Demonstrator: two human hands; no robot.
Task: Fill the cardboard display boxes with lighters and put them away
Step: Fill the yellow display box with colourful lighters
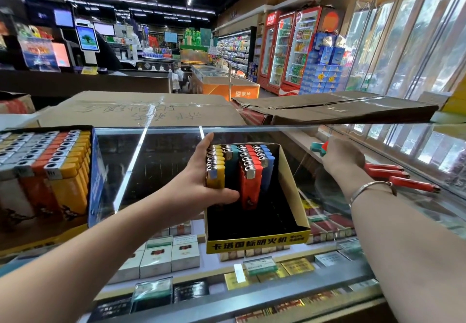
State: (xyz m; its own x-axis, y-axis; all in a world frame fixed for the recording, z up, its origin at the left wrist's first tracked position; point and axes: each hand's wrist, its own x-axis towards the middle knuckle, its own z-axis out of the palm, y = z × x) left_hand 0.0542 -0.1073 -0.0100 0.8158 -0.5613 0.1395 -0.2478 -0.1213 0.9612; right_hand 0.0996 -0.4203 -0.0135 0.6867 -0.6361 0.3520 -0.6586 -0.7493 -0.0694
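A yellow cardboard display box (297,206) stands on the glass counter, partly filled with rows of yellow, teal, red and blue lighters (249,171). My left hand (201,181) grips the box's left side, thumb inside against the yellow row. Further right, my right hand (340,156) holds a few lighters, their teal and red ends (319,148) sticking out past the fingers. Several loose red lighters (401,176) lie on the glass just right of that hand. A full blue display box (50,168) of silver, orange and yellow lighters stands at the left.
The glass counter (156,161) covers shelves of cigarette packs (184,249). Large flat cardboard cartons (141,110) lie behind the counter's far edge. Drink fridges (290,50) and a freezer stand farther back in the shop.
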